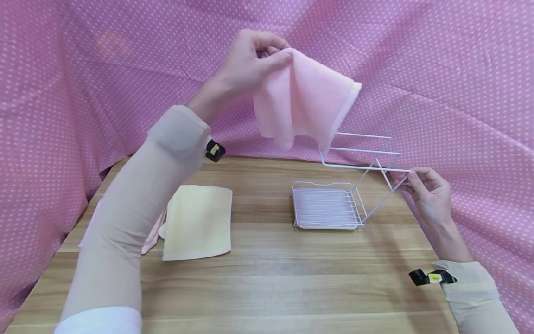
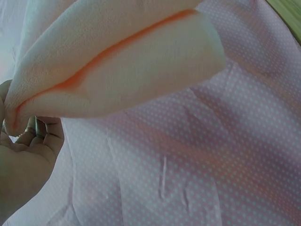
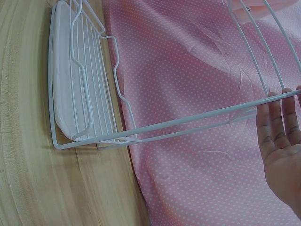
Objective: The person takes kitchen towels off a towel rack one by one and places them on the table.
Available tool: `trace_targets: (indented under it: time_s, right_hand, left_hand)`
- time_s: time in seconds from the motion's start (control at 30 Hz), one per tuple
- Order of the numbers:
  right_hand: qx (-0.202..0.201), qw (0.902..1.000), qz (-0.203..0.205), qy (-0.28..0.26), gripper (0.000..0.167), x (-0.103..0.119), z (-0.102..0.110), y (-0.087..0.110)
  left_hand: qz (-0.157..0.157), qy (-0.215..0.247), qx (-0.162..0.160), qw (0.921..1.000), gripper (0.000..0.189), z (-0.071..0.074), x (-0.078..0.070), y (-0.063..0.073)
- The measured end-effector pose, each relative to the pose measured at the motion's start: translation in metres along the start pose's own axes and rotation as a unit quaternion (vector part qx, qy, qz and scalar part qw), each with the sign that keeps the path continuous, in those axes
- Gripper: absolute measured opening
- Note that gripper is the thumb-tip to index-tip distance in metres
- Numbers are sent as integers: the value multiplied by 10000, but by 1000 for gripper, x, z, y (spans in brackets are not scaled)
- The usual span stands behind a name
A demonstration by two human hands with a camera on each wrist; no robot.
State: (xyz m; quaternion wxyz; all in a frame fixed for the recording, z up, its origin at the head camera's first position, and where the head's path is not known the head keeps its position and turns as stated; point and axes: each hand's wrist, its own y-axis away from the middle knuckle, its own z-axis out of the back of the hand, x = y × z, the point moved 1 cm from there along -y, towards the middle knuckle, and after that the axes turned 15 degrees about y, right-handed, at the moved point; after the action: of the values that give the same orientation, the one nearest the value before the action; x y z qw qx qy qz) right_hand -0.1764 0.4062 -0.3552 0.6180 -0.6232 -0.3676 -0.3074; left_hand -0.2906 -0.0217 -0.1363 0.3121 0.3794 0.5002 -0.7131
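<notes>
My left hand point(image 1: 246, 62) pinches a pink towel point(image 1: 310, 93) by its upper edge, with thumb and fingertips. The towel hangs in soft folds, its lower right part in front of the top bars of a white wire rack point(image 1: 363, 167); whether it touches them I cannot tell. In the left wrist view, the towel point(image 2: 117, 66) droops from the fingers. My right hand point(image 1: 431, 195) grips the rack's upper right corner between thumb and fingers. In the right wrist view, fingertips of the right hand point(image 3: 284, 136) lie along the rack's frame bar point(image 3: 188, 120).
At the rack's base, a white tray point(image 1: 325, 226) sits under a wire grid on the wooden table point(image 1: 267, 278). A flat pale yellow cloth point(image 1: 200, 222) lies at the left, with a pink cloth point(image 1: 153, 234) partly hidden beside it. Pink dotted fabric point(image 1: 459, 93) hangs behind and around the table.
</notes>
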Motion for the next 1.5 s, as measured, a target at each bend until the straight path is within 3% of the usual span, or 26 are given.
trace_targets:
  time_s: [0.13,0.33,0.63,0.8,0.93,1.2,1.5]
  right_hand:
    - [28,10000,-5,56,17,0,1,0]
    - [115,9999,-33,-93,19,2,2,0]
    - [27,10000,-35,11,18,2,2,2]
    - [-169,9996,-50,218,17,2,-1,2]
    - [-65,9999,-15,128,17,3,-2,3]
    - [19,9999,-8,171,16,3,-1,3]
    - [-111,9997,-50,205,16,3,-1,3]
  left_hand:
    - [-83,51,-131,9999,25,14,2,9]
    - [55,-60,-181,9998,27,32,3,20]
    - [225,-535,-193,9981,31,46,13,42]
    - [489,-901,-113,9947,32,48,22,60]
    - [532,-1097,-19,9925,31,47,33,72]
    - [466,-1108,-64,9927,28,42,62,94]
    - [860,-750,30,9935,30,32,97,123]
